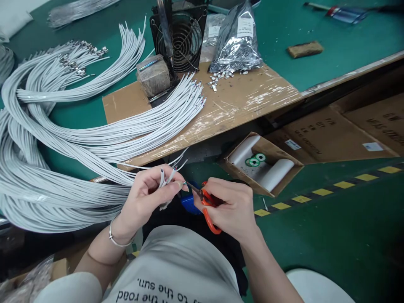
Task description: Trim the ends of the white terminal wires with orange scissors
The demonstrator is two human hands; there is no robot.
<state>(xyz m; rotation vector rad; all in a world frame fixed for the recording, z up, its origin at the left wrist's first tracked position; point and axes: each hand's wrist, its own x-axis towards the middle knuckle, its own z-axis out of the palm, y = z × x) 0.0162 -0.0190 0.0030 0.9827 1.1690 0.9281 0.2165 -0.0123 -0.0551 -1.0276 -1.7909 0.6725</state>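
Left hand (147,191), closed in a thumb-and-finger pinch, holds several white cables (163,179) near their tips, apparently to steady the ends. Right hand (232,206), curled firmly around the handles, holds scissors (207,212) with the blade tips at the coloured wires (184,183) of 1 cable, beyond the bench edge. Bundles (126,130) rest with ends on cardboard (249,94), probably for easy reach.

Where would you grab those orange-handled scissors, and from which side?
Probably by the orange loops, from the right, where the right hand holds them: the loops are shaped for fingers, and the blades point left, toward the cable end pinched in the left hand.
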